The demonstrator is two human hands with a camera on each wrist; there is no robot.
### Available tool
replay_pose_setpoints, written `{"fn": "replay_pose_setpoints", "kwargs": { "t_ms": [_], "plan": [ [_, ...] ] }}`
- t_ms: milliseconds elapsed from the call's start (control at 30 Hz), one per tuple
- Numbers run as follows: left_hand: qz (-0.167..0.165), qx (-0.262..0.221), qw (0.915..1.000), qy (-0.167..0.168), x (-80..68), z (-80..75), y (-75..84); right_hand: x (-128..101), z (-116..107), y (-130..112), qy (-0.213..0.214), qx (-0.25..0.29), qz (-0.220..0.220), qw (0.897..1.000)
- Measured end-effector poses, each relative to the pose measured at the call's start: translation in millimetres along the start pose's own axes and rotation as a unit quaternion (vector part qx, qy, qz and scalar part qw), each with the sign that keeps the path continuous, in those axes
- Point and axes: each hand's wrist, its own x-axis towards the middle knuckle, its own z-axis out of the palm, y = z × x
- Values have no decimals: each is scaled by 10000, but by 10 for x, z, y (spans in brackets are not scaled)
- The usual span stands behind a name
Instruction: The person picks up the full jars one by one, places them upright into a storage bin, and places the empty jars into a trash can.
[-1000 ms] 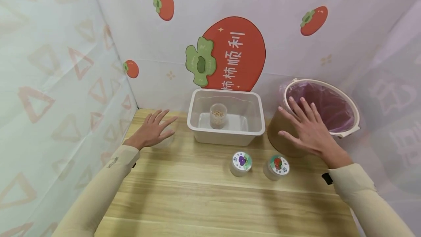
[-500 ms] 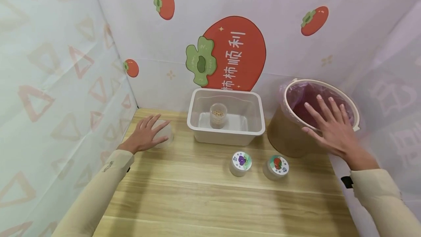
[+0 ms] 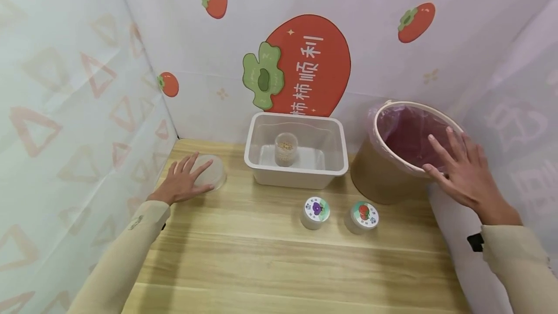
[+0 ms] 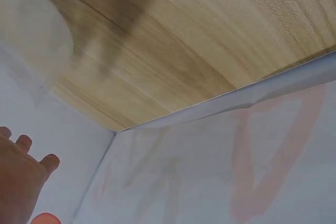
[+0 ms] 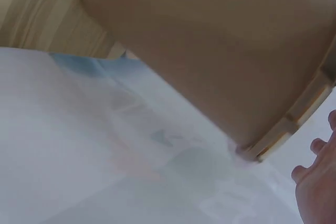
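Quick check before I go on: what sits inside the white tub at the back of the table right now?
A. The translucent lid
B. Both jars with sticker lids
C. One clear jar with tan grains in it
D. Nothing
C. The white tub holds one clear jar of tan grains; the two sticker-lid jars stand on the table in front of it, and the translucent lid lies under the left hand.

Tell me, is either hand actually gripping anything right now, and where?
Nothing is gripped. The left hand lies with straight fingers over the clear lid on the table. The right hand is spread open at the bin rim.
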Motion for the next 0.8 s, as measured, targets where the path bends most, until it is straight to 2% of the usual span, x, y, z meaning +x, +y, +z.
{"fn": "replay_pose_setpoints", "kwargs": {
  "t_ms": [167,333,533,667,800],
  "plan": [
    [62,5,9997,227,23,108,-69,-49,12,121,52,-28,152,9999],
    [147,6,9988,478,8,227,-155,-89,36,212,-99,36,366,9993],
    [21,40,9978,657,-28,245,-147,-90,29,291,-354,107,499,9981],
    [-74,38,9976,690,-50,252,-133,-98,10,344,-403,141,547,9976],
    [-180,97,9981,575,-36,302,-159,-123,8,389,-485,156,622,9968]
  ]
}}
